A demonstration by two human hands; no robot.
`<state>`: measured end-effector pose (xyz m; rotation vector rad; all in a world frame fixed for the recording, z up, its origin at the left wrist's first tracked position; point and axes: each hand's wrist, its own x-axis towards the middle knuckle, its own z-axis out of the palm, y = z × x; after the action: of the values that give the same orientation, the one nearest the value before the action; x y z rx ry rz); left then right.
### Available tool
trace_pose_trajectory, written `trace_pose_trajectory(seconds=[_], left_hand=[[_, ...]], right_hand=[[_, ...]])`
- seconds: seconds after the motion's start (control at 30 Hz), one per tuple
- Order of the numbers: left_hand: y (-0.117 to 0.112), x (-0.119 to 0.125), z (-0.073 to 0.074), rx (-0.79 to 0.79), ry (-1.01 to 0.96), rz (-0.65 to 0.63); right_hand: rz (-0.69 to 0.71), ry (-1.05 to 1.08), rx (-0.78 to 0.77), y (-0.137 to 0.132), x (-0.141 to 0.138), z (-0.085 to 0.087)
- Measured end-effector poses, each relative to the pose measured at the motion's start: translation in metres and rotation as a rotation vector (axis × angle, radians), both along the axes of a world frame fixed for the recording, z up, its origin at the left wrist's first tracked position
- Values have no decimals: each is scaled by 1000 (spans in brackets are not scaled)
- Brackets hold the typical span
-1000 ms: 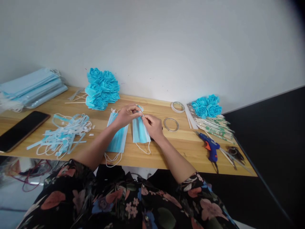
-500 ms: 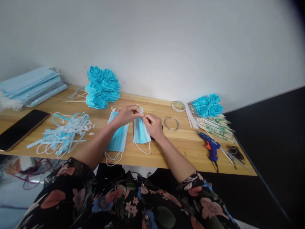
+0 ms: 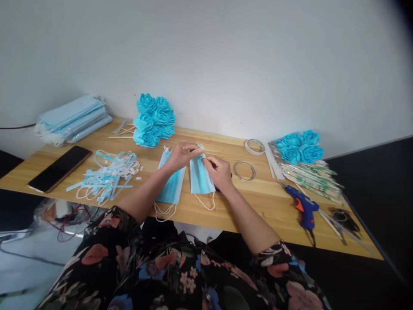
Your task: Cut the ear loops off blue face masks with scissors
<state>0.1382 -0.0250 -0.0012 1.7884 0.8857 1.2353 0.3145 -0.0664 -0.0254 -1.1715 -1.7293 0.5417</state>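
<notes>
A light blue face mask (image 3: 201, 177) hangs or lies in front of me, its ear loop dangling at the near end. My left hand (image 3: 182, 156) pinches its far end near the top edge. Close beside, my right hand (image 3: 219, 170) is closed on the same mask's upper right edge. Under my left forearm lies another blue mask (image 3: 171, 186) on the table, partly covered, with several white loops at its near end. A small dark thing behind my right hand is mostly hidden.
Cut mask strips and loops (image 3: 109, 174) lie to the left, beside a phone (image 3: 60, 168) and a stack of masks (image 3: 75, 116). Blue paper flowers (image 3: 155, 120) stand behind. Rightward are tape (image 3: 254, 147), a wire coil (image 3: 244, 170), more flowers (image 3: 300, 146), wrapped sticks (image 3: 312, 178) and a glue gun (image 3: 303, 206).
The view has shifted left, so the table's contents appear further right. Both hands stay at the mask's far end; my right hand sits slightly further from the left one.
</notes>
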Motion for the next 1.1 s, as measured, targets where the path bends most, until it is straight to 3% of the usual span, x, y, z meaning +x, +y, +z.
trace_pose_trajectory(seconds=[0.37, 0.57, 0.93, 1.1], left_hand=[[4, -2, -5, -111, -155, 154], [9, -7, -8, -165, -238, 90], [7, -3, -5, -168, -161, -10], [9, -8, -8, -189, -245, 93]], right_hand=[[-12, -8, -10, 1, 0, -1], [-37, 17, -4, -1, -1, 0], [-21, 6, -15, -1, 0, 0], [-3, -1, -9, 1, 0, -3]])
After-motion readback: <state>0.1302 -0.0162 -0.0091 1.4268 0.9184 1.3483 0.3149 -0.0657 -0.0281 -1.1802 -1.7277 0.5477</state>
